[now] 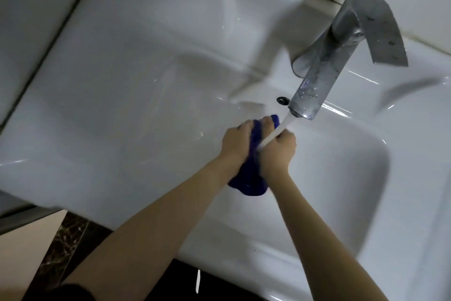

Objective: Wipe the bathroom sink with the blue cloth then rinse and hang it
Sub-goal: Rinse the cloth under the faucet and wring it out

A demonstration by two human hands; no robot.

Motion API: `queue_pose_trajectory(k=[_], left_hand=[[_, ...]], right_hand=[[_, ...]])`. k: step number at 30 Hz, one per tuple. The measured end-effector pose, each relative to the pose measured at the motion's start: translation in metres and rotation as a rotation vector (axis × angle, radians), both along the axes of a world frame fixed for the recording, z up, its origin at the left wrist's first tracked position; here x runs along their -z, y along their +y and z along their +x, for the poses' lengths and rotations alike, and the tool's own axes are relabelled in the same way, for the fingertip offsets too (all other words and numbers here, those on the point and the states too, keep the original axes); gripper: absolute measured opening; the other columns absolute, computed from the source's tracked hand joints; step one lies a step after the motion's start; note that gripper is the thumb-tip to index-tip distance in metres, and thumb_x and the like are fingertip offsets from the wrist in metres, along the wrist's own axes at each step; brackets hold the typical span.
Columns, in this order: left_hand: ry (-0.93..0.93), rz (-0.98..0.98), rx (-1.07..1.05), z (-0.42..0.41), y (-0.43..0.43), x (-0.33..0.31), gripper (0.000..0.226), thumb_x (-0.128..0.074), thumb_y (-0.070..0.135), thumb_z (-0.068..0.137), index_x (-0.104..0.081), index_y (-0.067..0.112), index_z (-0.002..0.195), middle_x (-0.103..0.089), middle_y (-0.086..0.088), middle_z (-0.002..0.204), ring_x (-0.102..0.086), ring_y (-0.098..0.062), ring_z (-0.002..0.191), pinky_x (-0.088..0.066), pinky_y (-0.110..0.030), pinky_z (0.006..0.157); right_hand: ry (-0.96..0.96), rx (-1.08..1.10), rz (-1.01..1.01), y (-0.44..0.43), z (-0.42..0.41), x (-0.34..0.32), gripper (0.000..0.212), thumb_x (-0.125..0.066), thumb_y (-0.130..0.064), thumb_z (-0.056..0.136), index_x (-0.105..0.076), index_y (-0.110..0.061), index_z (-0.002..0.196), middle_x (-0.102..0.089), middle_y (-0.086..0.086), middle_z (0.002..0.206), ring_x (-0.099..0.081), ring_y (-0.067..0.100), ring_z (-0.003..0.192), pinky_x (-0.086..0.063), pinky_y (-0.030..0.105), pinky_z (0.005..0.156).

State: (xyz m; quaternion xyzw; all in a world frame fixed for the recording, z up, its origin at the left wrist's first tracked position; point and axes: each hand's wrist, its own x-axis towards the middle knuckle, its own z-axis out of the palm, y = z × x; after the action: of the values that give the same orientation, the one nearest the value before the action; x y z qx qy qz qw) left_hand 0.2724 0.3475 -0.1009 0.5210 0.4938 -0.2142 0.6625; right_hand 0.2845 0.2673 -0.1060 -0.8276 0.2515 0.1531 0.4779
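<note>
The blue cloth (249, 178) is bunched between both hands over the white sink basin (341, 203). My left hand (235, 144) grips its left side and my right hand (278, 151) grips its right side, both fists closed on it. A bit of cloth sticks out above my fingers and a larger fold hangs below my wrists. Water runs from the metal faucet (314, 85) in a stream (275, 133) onto my right hand and the cloth.
The overflow hole (283, 100) lies in the basin wall behind the hands. A broad flat sink ledge (109, 105) stretches to the left. The faucet lever (383, 32) points right. Dark floor tile (63, 247) shows below the sink's front edge.
</note>
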Motion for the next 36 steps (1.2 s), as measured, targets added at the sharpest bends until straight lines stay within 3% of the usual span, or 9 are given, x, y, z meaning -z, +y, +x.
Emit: queue_pose_trajectory(k=[5, 8, 10, 13, 17, 21, 27, 31, 36], left_hand=[[0.027, -0.377, -0.217, -0.011, -0.001, 0.006, 0.036, -0.051, 0.038, 0.095, -0.063, 0.007, 0.082, -0.068, -0.009, 0.072, -0.068, -0.022, 0.068, -0.056, -0.024, 0.071], [0.050, -0.283, -0.140, -0.024, -0.019, 0.009, 0.033, -0.060, 0.041, 0.086, -0.075, 0.013, 0.096, -0.076, -0.009, 0.091, -0.071, -0.031, 0.089, -0.057, -0.040, 0.087], [0.077, -0.225, -0.135, -0.015, -0.010, 0.005, 0.033, -0.059, 0.040, 0.085, -0.074, 0.011, 0.087, -0.073, -0.007, 0.078, -0.068, -0.028, 0.079, -0.055, -0.038, 0.081], [0.040, -0.306, -0.213, -0.005, 0.007, 0.014, 0.032, -0.048, 0.031, 0.096, -0.064, 0.010, 0.078, -0.067, -0.005, 0.062, -0.061, -0.023, 0.066, -0.051, -0.025, 0.064], [0.082, -0.407, -0.165, -0.021, -0.012, 0.008, 0.041, -0.047, 0.039, 0.101, -0.066, 0.004, 0.106, -0.074, -0.014, 0.090, -0.069, -0.024, 0.081, -0.059, -0.026, 0.069], [0.074, -0.318, -0.079, -0.006, -0.011, 0.002, 0.030, -0.051, 0.039, 0.098, -0.061, 0.013, 0.085, -0.061, -0.003, 0.071, -0.060, -0.015, 0.054, -0.052, -0.025, 0.054], [0.016, -0.293, -0.121, 0.000, -0.002, -0.002, 0.035, -0.037, 0.025, 0.105, -0.051, 0.009, 0.077, -0.057, -0.002, 0.065, -0.058, -0.012, 0.056, -0.046, -0.012, 0.046], [0.074, -0.159, -0.003, -0.013, -0.022, 0.005, 0.041, -0.051, 0.047, 0.096, -0.066, 0.008, 0.102, -0.071, -0.015, 0.106, -0.067, -0.032, 0.098, -0.057, -0.041, 0.086], [-0.046, -0.008, 0.054, 0.003, 0.014, 0.010, 0.043, -0.044, 0.029, 0.103, -0.057, -0.005, 0.127, -0.060, -0.026, 0.131, -0.062, -0.037, 0.114, -0.054, -0.033, 0.079]], right_hand=[[-0.170, -0.281, -0.156, 0.012, -0.017, -0.007, 0.048, -0.053, -0.053, 0.086, -0.047, -0.015, 0.056, -0.046, -0.005, 0.046, -0.046, 0.014, 0.045, -0.041, 0.027, 0.051], [0.004, -0.231, -0.210, 0.000, 0.025, 0.001, 0.042, -0.058, -0.040, 0.090, -0.043, -0.012, 0.062, -0.045, 0.001, 0.056, -0.043, 0.020, 0.052, -0.039, 0.034, 0.058], [0.009, -0.082, -0.103, -0.002, 0.013, 0.001, 0.050, -0.053, -0.044, 0.093, -0.041, -0.014, 0.055, -0.043, -0.001, 0.050, -0.043, 0.016, 0.049, -0.039, 0.033, 0.054], [-0.173, -0.246, -0.155, 0.009, -0.045, -0.005, 0.051, -0.046, -0.055, 0.088, -0.040, -0.021, 0.051, -0.043, -0.005, 0.041, -0.048, 0.006, 0.043, -0.035, 0.014, 0.046], [-0.119, -0.289, -0.272, 0.000, -0.011, 0.002, 0.051, -0.046, -0.050, 0.091, -0.047, -0.017, 0.052, -0.052, -0.001, 0.048, -0.053, 0.018, 0.047, -0.044, 0.027, 0.051], [0.021, -0.101, -0.152, -0.013, 0.022, 0.005, 0.044, -0.054, -0.040, 0.091, -0.046, -0.011, 0.060, -0.047, 0.001, 0.055, -0.045, 0.020, 0.054, -0.036, 0.032, 0.053], [-0.157, -0.266, -0.180, 0.009, -0.016, -0.003, 0.048, -0.046, -0.056, 0.080, -0.043, -0.016, 0.053, -0.046, -0.005, 0.046, -0.048, 0.019, 0.048, -0.039, 0.030, 0.050], [-0.004, -0.144, -0.152, -0.009, 0.025, 0.010, 0.045, -0.054, -0.035, 0.094, -0.037, -0.022, 0.055, -0.039, -0.009, 0.051, -0.039, 0.010, 0.050, -0.037, 0.025, 0.051], [-0.080, -0.150, -0.077, 0.015, -0.045, 0.001, 0.048, -0.047, -0.063, 0.081, -0.051, -0.021, 0.059, -0.052, -0.009, 0.053, -0.052, 0.015, 0.057, -0.044, 0.030, 0.059]])
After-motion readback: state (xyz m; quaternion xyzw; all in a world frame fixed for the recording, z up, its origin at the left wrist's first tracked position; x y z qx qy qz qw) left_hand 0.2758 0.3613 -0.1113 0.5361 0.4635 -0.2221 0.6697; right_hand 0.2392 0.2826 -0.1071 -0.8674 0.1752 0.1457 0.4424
